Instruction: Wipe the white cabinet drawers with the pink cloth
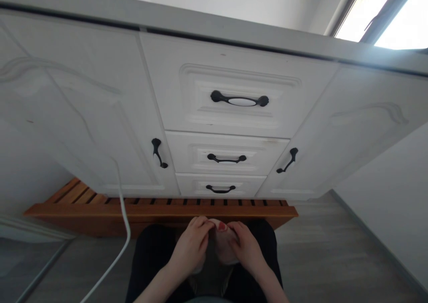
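In the lower middle of the head view, a pale pink sock with a red patch near its top edge hangs between my hands, over my lap. My left hand pinches its upper left edge with thumb and fingers. On the other side, my right hand is closed on its right edge. A bit of whitish cloth shows below my left hand; whether it belongs to the sock I cannot tell. My knees in dark trousers are spread on either side.
Before me stands a white cabinet with drawers, doors and dark handles. A slatted wooden bench lies low along its base. One white cable hangs at the left. Grey wood-look floor runs beneath, and a window is at upper right.
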The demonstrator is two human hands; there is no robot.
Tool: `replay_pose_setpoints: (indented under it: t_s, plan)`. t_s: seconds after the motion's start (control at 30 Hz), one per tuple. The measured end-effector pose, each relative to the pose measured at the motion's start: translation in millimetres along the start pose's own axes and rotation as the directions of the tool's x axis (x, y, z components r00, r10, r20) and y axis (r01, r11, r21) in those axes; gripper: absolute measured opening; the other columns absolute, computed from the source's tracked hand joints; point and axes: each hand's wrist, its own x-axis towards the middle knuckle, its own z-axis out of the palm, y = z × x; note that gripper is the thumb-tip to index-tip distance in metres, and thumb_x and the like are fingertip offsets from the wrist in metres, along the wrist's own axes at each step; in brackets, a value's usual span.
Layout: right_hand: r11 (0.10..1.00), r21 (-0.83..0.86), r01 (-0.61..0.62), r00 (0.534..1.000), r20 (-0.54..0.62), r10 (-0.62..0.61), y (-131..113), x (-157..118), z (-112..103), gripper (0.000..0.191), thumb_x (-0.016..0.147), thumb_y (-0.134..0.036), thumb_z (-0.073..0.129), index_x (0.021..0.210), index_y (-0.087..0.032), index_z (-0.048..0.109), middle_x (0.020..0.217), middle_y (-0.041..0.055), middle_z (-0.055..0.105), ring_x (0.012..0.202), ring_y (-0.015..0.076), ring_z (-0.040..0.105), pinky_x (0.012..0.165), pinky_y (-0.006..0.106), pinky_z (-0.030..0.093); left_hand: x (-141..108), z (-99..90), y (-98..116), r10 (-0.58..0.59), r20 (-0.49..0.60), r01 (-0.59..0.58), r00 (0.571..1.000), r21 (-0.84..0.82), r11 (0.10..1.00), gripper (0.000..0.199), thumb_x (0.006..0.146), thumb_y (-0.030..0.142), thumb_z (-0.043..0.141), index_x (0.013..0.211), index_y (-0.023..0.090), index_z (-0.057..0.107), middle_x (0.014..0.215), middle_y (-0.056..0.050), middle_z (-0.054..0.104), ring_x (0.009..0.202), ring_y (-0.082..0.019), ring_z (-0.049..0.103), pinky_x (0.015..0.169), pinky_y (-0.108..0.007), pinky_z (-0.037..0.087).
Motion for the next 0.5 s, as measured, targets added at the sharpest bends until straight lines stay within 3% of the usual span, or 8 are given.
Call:
replay_pose_setpoints:
  t_s: [0.13,0.27,0.37,0.5]
  plan:
    - [1.0,-0.008,-0.01,1.0,-0.013,0.01,-3,1,-2,0.036,0.076,-0.006,0.047,0.101,-0.024,0.066,0.102,0.0052,0.064,0.1,0.0227,0.06,0.091,0.035,0.046,4,0.8,1,-0.069,0.043,0.066,0.997,0.072,0.995,0.036,0.084,0.01,0.041,0.099,0.022,0.072,0.104,-0.009,0.062,0.105,-0.024,0.056,0.096,-0.039,0.046]
    - [0.998,-0.055,-0.007,0.99,-0.141,-0.001,-5,1,-5,0.028,0.087,-0.014,0.049,0.107,-0.026,0.065,0.105,0.0057,0.062,0.097,0.0228,0.061,0.088,0.036,0.048,1,5.4,-1,-0.126,0.073,0.116,0.989,0.128,0.985,0.043,0.078,0.003,0.038,0.094,0.024,0.072,0.111,-0.008,0.061,0.105,-0.022,0.055,0.095,-0.036,0.046]
    - [0.998,-0.058,-0.005,0.983,-0.185,-0.006,1,1,-2,0.03,0.09,-0.02,0.054,0.117,-0.029,0.064,0.109,0.0059,0.063,0.099,0.0245,0.062,0.089,0.038,0.049,-3,12.8,-9,-0.106,0.094,0.095,0.99,0.118,0.988,0.047,0.078,0.002,0.038,0.102,0.024,0.071,0.13,-0.007,0.059,0.114,-0.022,0.053,0.1,-0.036,0.045]
    - [0.999,-0.032,0.009,0.984,-0.177,-0.015,9,2,6,0.04,0.088,-0.015,0.054,0.125,-0.028,0.061,0.11,0.007,0.064,0.099,0.0245,0.063,0.091,0.04,0.051,-2,21.6,-21,-0.121,0.034,0.117,0.992,0.109,0.987,0.052,0.082,0.003,0.035,0.121,0.021,0.065,0.134,-0.008,0.06,0.117,-0.023,0.055,0.107,-0.039,0.043]
